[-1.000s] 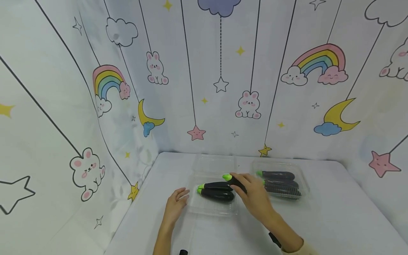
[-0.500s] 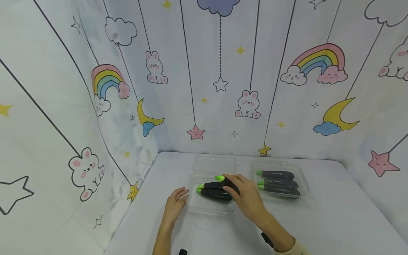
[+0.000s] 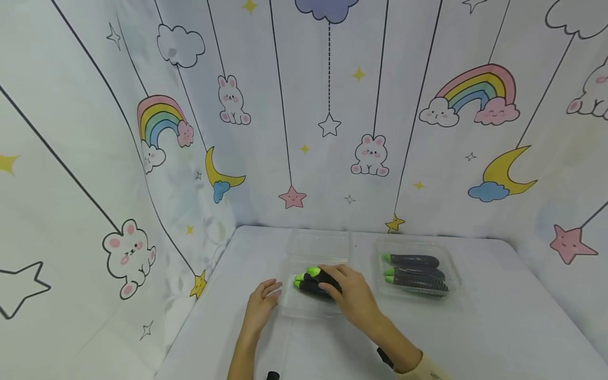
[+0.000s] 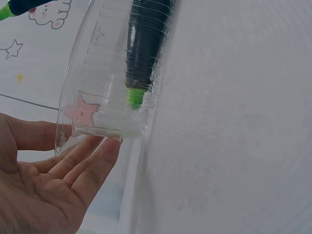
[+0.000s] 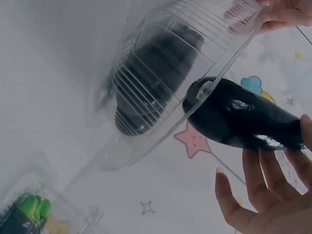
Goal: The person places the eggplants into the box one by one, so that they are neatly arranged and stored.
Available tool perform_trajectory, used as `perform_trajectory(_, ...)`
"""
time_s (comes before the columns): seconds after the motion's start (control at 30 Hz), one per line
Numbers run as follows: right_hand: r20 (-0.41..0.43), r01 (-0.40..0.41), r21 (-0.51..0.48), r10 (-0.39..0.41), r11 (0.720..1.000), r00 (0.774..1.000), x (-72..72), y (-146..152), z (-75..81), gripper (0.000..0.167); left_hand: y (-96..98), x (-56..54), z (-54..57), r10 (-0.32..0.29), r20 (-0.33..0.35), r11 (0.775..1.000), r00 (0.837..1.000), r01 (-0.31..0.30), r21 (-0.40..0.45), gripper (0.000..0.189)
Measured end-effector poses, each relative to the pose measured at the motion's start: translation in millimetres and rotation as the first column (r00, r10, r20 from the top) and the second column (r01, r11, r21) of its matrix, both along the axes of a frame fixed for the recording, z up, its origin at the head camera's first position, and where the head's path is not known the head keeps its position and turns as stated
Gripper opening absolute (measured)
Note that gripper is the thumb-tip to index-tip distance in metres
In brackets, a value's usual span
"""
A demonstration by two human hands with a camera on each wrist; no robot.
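Observation:
My right hand (image 3: 355,296) grips a dark eggplant (image 3: 329,279) with a green stem end, over an open clear plastic box (image 3: 309,315). In the right wrist view the held eggplant (image 5: 243,117) overlaps the box's rim, above the eggplants inside. Two eggplants (image 3: 311,288) lie in that box, stems to the left, partly covered by the right hand and its load. My left hand (image 3: 262,305) is at the box's left end. The left wrist view has its thumb at the rim and its nearly straight fingers (image 4: 92,168) against the outer wall.
The box's clear lid (image 3: 318,244) lies folded back behind it. To the right stands another clear box (image 3: 453,277) with several eggplants (image 3: 412,261) under plastic. A patterned cloth backdrop (image 3: 328,158) rises behind the white table (image 3: 513,316). A small black object (image 3: 273,375) sits at the front edge.
My right hand has moved left and slightly down with the eggplant, now over the left box's contents. The left hand has stayed at the box's end.

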State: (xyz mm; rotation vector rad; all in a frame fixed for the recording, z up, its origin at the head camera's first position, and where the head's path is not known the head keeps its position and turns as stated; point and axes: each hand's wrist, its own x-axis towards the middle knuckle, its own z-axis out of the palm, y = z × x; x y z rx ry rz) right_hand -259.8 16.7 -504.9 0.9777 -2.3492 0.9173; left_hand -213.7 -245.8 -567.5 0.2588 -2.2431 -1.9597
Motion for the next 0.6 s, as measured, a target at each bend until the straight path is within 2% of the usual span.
perform_trajectory(0.33, 0.064, 0.017, 0.103, -0.024, 0.995, 0.998, -0.7, -13, -14.8, 0.044, -1.1, 0.2, -0.6, -0.001, 0.006, 1.000, 1.000, 0.001, 0.003, 0.050)
perform_trajectory(0.6, 0.042, 0.040, 0.206, -0.050, 0.978, 0.998, -3.1, -20, -26.0, 0.043, 0.0, -0.5, -0.5, -0.003, -0.002, 1.000, 1.000, 0.003, -0.012, 0.050)
